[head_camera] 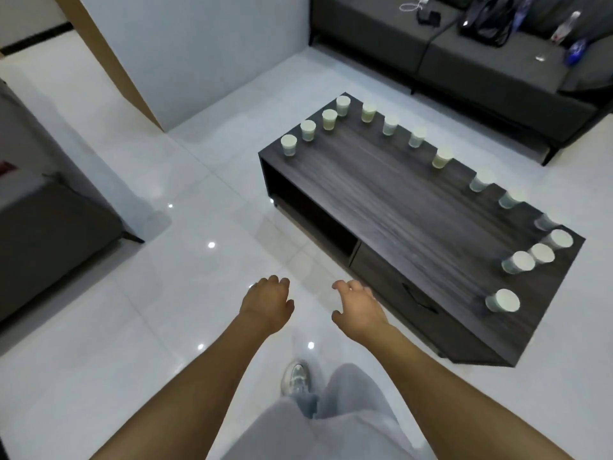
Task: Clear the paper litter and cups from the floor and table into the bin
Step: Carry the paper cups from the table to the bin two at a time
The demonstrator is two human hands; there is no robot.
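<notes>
Left hand (267, 305) and right hand (360, 312) reach forward, fingers loosely curled (holding nothing), above floor (132, 293).

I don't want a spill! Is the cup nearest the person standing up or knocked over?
Standing up. The cup rests on its base on the table, round rim facing upward. Whether it holds anything, cannot tell.

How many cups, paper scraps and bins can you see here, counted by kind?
Cups, all along the edges of the table: 15
Paper scraps on the floor: 0 in view
Bins: 0 in view
Total: 15
</notes>
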